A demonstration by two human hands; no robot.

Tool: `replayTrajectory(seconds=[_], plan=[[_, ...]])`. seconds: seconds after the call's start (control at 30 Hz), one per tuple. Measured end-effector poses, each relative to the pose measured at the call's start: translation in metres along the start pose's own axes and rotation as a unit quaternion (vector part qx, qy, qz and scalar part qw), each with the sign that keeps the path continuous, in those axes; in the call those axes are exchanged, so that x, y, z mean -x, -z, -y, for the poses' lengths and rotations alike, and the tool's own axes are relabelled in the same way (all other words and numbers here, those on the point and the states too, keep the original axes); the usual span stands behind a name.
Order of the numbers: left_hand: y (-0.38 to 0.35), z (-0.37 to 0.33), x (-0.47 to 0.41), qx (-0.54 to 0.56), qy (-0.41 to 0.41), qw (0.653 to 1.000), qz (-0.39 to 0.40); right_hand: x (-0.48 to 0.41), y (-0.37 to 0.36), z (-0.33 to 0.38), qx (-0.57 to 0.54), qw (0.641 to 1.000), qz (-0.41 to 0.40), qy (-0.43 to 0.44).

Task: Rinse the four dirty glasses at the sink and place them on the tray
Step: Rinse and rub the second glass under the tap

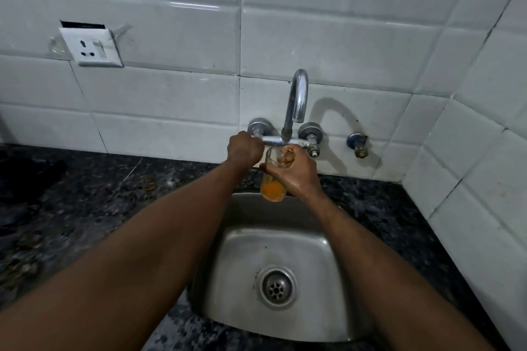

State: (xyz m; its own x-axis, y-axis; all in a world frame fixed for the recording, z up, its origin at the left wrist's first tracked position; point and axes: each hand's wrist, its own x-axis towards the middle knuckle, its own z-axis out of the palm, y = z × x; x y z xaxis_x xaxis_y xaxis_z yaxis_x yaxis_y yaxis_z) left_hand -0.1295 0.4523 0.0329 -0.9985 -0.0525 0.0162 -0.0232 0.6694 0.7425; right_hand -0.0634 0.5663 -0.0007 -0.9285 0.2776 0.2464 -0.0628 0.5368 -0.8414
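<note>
Residue of an orange colour fills the bottom of the drinking glass (273,188), which is held upright over the back edge of the steel sink (236,251), just below the tap's crossbar and a little left of the curved spout (298,100). The right hand (296,169) grips the glass by its upper part, fingers (285,159) curled round it and showing through the clear wall; the skin at the wrist looks wet. The left hand (243,148) reaches to the left tap handle (256,131), its fingers closed around it so that most of the handle is hidden. The right tap handle (310,137) is untouched, and a small blue-collared valve (358,145) sticks out of the wall further right. The drain (276,288) sits in the middle of the basin. Around the sink runs a dark speckled stone table (85,194), backed by white tiles (171,23) with a wall socket (92,47) up on the left.
</note>
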Motion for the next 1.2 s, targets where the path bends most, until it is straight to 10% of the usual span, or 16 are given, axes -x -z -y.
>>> replayTrajectory(seconds=[0.27, 0.4, 0.5, 0.67, 0.8, 0.93, 1.1, 1.2], plan=[[-0.009, 0.022, 0.005, 0.15, 0.081, 0.984, 0.047, -0.002, 0.005, 0.0, -0.006, 1.0, 0.004, -0.003], [-0.044, 0.044, 0.032, 0.444, 0.219, 0.8, 0.338, 0.0, 0.009, -0.003, -0.027, 1.0, 0.006, -0.011], [-0.062, 0.046, 0.042, 0.577, 0.221, 0.704, 0.351, 0.006, 0.016, -0.001, -0.038, 0.998, 0.032, -0.022], [-0.069, 0.049, 0.028, 0.511, 0.242, 0.794, 0.222, 0.005, 0.024, -0.02, 0.137, 0.975, -0.001, 0.177], [-0.056, 0.055, 0.02, 0.486, 0.185, 0.83, 0.201, 0.001, 0.029, -0.005, 0.015, 0.975, 0.219, 0.045], [-0.029, 0.063, 0.028, 0.421, 0.094, 0.872, 0.233, -0.013, 0.035, 0.006, 0.051, 0.92, 0.387, 0.031], [-0.014, 0.064, 0.017, 0.341, 0.126, 0.896, 0.254, -0.025, 0.027, 0.009, 0.371, 0.792, 0.415, 0.251], [-0.009, 0.061, 0.015, 0.361, 0.109, 0.881, 0.287, -0.023, 0.025, -0.005, 0.213, 0.857, 0.452, 0.126]])
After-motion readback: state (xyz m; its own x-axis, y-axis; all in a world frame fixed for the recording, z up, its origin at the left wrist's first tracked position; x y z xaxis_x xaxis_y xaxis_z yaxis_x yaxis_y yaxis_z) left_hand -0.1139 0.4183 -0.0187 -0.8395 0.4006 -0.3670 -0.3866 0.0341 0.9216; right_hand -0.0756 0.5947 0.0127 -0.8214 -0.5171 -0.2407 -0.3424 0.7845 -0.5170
